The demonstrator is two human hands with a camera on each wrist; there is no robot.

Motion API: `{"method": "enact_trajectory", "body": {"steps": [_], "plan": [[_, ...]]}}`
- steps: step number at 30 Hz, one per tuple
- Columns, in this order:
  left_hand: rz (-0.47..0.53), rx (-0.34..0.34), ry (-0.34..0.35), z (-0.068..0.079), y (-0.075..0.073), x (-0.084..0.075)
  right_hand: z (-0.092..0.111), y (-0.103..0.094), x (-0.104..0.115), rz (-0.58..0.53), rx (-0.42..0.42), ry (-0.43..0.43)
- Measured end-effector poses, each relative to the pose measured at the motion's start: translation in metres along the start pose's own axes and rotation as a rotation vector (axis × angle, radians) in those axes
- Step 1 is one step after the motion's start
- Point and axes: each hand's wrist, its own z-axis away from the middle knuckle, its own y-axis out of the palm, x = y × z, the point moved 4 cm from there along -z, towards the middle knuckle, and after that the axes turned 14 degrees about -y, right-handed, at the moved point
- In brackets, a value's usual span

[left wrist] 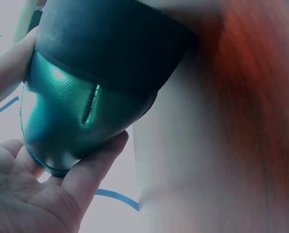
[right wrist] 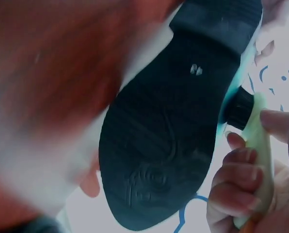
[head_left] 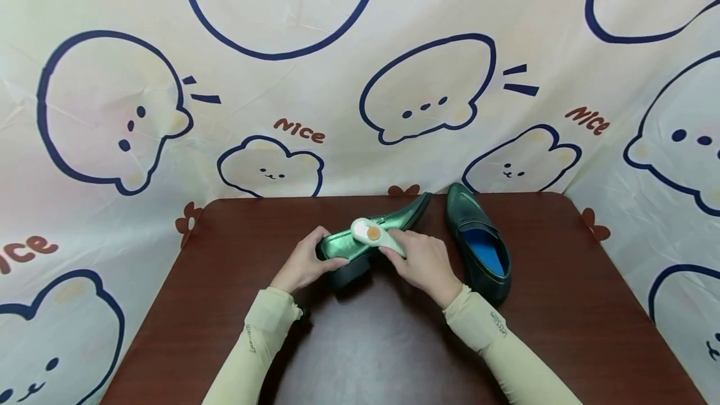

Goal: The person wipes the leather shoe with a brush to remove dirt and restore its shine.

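A shiny green loafer (head_left: 339,245) is held tilted over the table, its toe pointing to the far right. My left hand (head_left: 304,264) grips it around the heel end, thumb on the near side. In the left wrist view the green heel counter (left wrist: 69,104) shows above my fingers. My right hand (head_left: 425,260) wraps its fingers around a pale green shoe brush (head_left: 367,232) with an orange dot on its back. Black bristles (right wrist: 240,108) meet the side of the shoe in the right wrist view, where the dark sole (right wrist: 156,141) faces the camera.
Right of my right hand, a second dark green loafer (head_left: 478,242) with a blue insole stands upright on the brown table (head_left: 360,349). Behind the table's far edge hangs a white cloth (head_left: 337,92) printed with blue cartoon outlines.
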Motion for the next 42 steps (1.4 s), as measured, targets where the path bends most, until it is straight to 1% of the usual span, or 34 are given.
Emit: {"method": "enact_trajectory", "body": {"steps": [3,7,12,14,16,20,22,24,27,30,34,38,42], "plan": [[0.01,0.013,-0.025,-0.002,0.0,0.003,0.002,-0.007,-0.009,0.025,0.012,0.044],[0.012,0.022,-0.043,-0.003,0.002,0.004,0.004,-0.014,-0.014,0.046,0.027,0.081],[0.015,0.014,-0.032,-0.001,0.006,0.002,0.01,-0.019,-0.01,0.089,-0.006,0.088],[0.014,0.011,-0.031,0.0,0.006,0.001,0.01,-0.021,-0.008,0.08,-0.021,0.077],[0.019,0.012,-0.034,0.0,0.006,0.001,0.009,-0.023,-0.005,0.041,-0.02,0.053],[0.03,-0.005,-0.033,-0.001,0.003,0.003,0.006,-0.016,0.005,-0.051,0.026,-0.048],[0.032,-0.01,-0.023,-0.001,0.001,0.004,0.005,-0.011,0.01,-0.057,0.046,-0.104],[0.033,-0.009,-0.01,-0.001,0.001,0.004,0.005,-0.006,0.013,-0.044,0.046,-0.141],[0.036,0.002,0.005,-0.001,0.001,0.005,0.007,-0.003,0.01,-0.012,0.023,-0.156],[0.042,0.003,0.004,-0.001,0.0,0.008,0.01,-0.006,0.0,0.033,0.0,-0.126],[0.044,0.004,0.004,-0.001,-0.001,0.011,0.013,-0.021,-0.016,0.103,-0.033,-0.044],[0.033,0.002,0.026,0.0,-0.001,0.008,0.016,-0.037,-0.033,0.149,-0.071,0.043],[0.012,0.009,0.042,0.003,0.001,0.003,0.019,-0.049,-0.05,0.232,-0.116,0.132]]}}
